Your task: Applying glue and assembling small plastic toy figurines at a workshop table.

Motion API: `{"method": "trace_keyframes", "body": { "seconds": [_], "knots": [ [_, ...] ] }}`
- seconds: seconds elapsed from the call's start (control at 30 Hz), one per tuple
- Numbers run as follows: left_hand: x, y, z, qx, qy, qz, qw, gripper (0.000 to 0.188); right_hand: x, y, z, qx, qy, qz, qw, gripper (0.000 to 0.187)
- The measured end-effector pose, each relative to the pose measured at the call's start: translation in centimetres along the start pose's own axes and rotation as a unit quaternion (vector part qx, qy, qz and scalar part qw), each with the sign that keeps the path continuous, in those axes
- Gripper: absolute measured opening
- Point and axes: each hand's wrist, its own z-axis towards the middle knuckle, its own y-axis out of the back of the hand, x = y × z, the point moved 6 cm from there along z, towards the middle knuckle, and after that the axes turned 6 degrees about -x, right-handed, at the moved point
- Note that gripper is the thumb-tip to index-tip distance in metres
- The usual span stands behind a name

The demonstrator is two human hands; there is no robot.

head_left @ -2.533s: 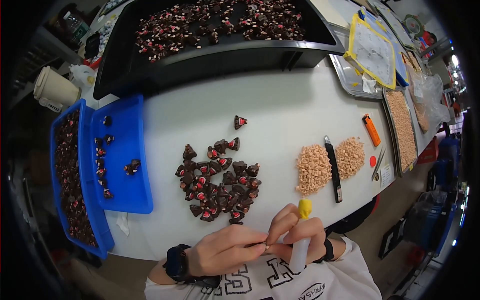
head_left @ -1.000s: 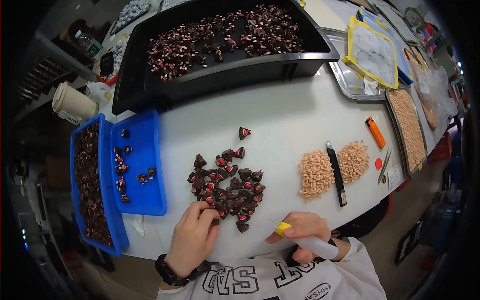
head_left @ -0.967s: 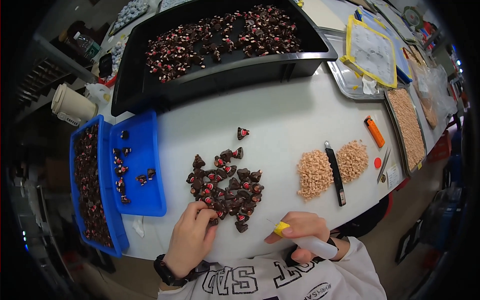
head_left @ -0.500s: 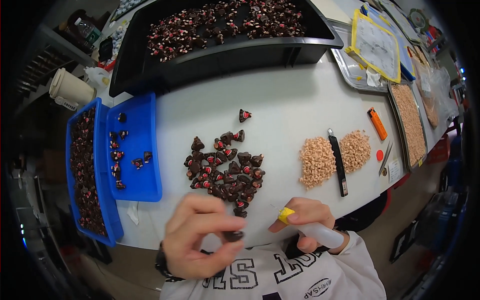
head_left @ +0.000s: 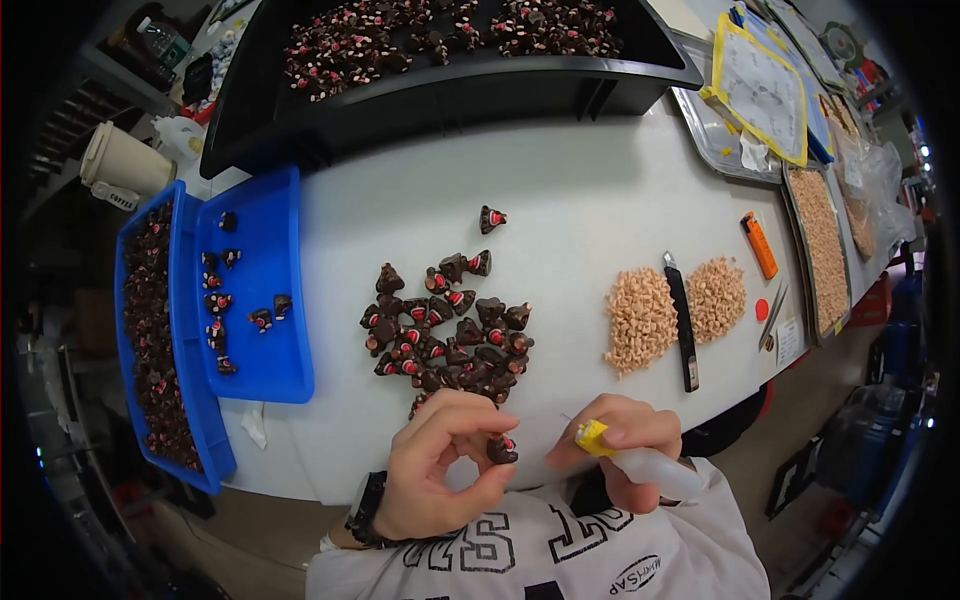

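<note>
Between the thumb and fingertips of my left hand (head_left: 430,470) is a small dark brown figurine (head_left: 502,448) with a red patch facing up. My right hand (head_left: 640,425) is wrapped round a translucent squeeze bottle (head_left: 655,472) with a yellow collar (head_left: 592,437) and a thin needle tip that points toward the figurine, a short gap away. Just beyond my left hand lies a loose pile of similar figurines (head_left: 490,345); one single figurine (head_left: 491,219) sits apart farther off. Two heaps of tiny beige pieces, a larger (head_left: 640,320) and a smaller (head_left: 716,298), lie right of the pile.
A knife with a black handle (head_left: 683,325) lies between the beige heaps. Farther right are an orange tool (head_left: 759,246), tweezers (head_left: 772,320) and a metal tray of beige pieces (head_left: 820,245). Blue trays (head_left: 262,385) stand left; a large black bin (head_left: 450,105) full of figurines stands at the back.
My left hand has shifted right, bringing the figurine closer to the bottle tip and turning its red patch into sight. My right hand has moved slightly right with the bottle.
</note>
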Motion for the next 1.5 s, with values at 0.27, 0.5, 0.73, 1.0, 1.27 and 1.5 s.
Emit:
{"method": "trace_keyframes", "body": {
  "seconds": [0.27,0.5,0.73,1.0,1.27,1.5],
  "knots": [
    [0.8,-0.5,-0.4,0.087,0.027,0.032,0.995,0.040,0.4,-0.9,1.3,0.122,0.037,-0.043,0.991,0.066],
    [0.6,-0.8,-0.3,0.115,0.012,0.054,0.992,0.039,0.3,-0.1,0.7,0.078,0.014,-0.012,0.997,0.076],
    [0.6,-0.8,-0.5,0.107,0.036,0.018,0.993,0.033,0.5,0.0,1.3,-0.012,0.037,-0.070,0.997,0.070],
    [1.3,-0.4,-0.8,0.084,0.070,-0.091,0.990,0.033,0.8,-0.4,1.6,0.094,0.022,-0.083,0.992,0.066],
    [1.5,-0.2,-0.4,0.017,0.099,-0.158,0.982,0.023,0.5,0.0,1.2,0.042,0.014,-0.085,0.995,0.066],
    [1.9,0.2,-0.7,-0.011,0.134,-0.233,0.963,0.026,0.5,-0.3,1.9,0.056,0.009,-0.102,0.993,0.074]
  ]
}}
